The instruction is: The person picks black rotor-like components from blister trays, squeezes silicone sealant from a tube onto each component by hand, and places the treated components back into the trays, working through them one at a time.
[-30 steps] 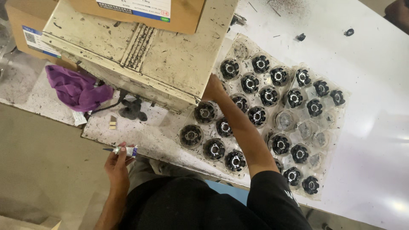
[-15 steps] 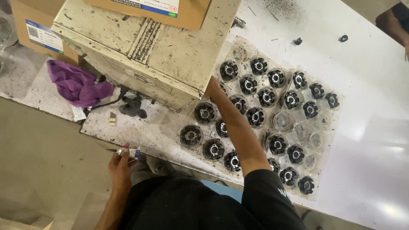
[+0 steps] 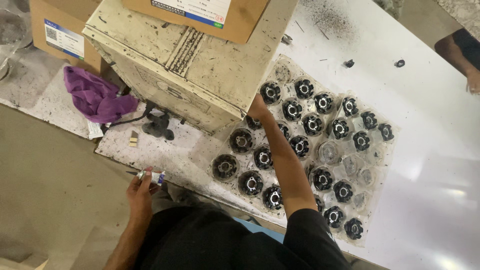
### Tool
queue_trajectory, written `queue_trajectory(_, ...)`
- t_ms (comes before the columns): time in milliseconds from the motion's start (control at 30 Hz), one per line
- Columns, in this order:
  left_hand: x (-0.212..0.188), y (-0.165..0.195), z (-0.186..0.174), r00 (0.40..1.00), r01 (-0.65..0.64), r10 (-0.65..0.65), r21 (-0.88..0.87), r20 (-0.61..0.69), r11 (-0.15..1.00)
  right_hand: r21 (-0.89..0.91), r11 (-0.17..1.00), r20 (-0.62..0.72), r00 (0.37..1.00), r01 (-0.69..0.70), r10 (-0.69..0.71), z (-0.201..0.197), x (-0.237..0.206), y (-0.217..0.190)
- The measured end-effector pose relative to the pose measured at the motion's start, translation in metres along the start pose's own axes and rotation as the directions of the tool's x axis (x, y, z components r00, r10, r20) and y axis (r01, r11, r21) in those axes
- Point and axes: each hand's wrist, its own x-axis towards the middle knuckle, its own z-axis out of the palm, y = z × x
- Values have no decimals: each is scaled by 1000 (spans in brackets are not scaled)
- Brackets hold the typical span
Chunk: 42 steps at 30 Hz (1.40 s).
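My left hand [image 3: 140, 192] hangs below the table's front edge and grips a small white tube [image 3: 151, 175] with a thin metal tip. My right hand [image 3: 258, 108] reaches forward across a clear plastic tray [image 3: 345, 165] that holds several round black parts with metal centres [image 3: 292, 109]. The hand rests against the lower edge of a dirty cream-coloured metal box [image 3: 200, 65], and its fingers are partly hidden beneath that box, so I cannot see what they hold. A few tray pockets at the right stand without a black part.
A cardboard box [image 3: 195, 12] sits on the metal box. A purple cloth [image 3: 95, 95] and a black cable fitting [image 3: 157, 125] lie at the left. Two small black bits [image 3: 372, 63] lie on the white table [image 3: 440, 150]. Another person's arm [image 3: 462, 52] shows at the top right.
The view has drifted slightly, so everything sits a little lower and further left. My left hand still holds the tube, and my right hand stays at the metal box's edge.
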Motion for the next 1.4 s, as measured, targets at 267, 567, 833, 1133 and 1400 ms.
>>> queue_trajectory(267,13,16,-10,999,45,-45,-28,-1,999,843,497,31,941,-206,337,-19,-61,1)
queue_trajectory(567,57,71,-50,996,-88,91,-98,26,991,822,201,463,831,-533,308,62,-122,-142)
queue_trajectory(833,107,98,-156,982,-98,74,-131,-175,987,753,323,580,810,-573,87,163,61,-243)
queue_trajectory(1133,132,138,-302,915,-84,-6,-204,-403,975,562,660,484,845,-499,227,305,385,-303)
queue_trajectory(1400,148,168,-363,846,-52,-194,-440,-496,897,46,987,130,981,-153,146,364,494,-306)
